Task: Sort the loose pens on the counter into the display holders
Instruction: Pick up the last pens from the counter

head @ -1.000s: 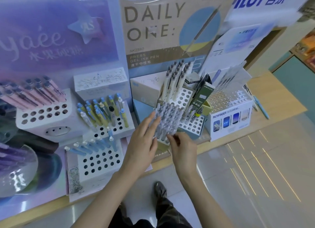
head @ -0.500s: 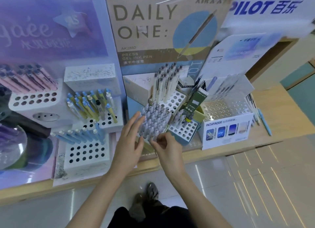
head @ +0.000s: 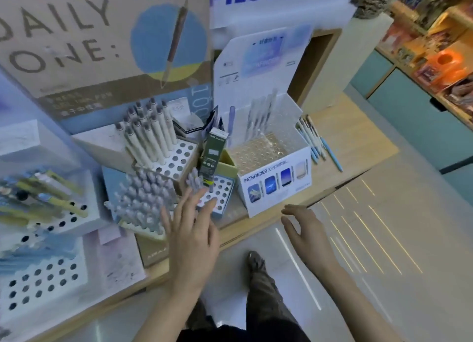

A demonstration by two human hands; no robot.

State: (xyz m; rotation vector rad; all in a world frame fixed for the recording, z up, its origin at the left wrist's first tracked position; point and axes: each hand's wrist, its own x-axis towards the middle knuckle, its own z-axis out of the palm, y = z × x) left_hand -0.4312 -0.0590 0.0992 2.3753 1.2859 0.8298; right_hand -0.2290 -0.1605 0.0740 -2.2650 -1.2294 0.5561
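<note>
Several loose pens point(head: 313, 142) in white and light blue lie on the wooden counter point(head: 358, 137) to the right of the white PATHFINDER display box point(head: 276, 183). My left hand point(head: 190, 229) hovers with straight, spread fingers over the front of a blue holder point(head: 220, 190) with round holes, beside a holder packed with grey-capped pens point(head: 143, 198). My right hand point(head: 304, 229) floats open over the floor just in front of the counter edge, below the PATHFINDER box. Neither hand holds anything.
A holder of white pens with grey caps point(head: 151, 132) stands behind, with a dark green pen box point(head: 212, 155) upright beside it. White perforated holders point(head: 41, 283) with yellow and blue pens fill the left. Shelves of goods point(head: 435, 55) stand at far right.
The view has swung right and closer. My right hand has left the grey-capped pens and moved right, off the counter. My left hand has shifted right to the blue holder.
</note>
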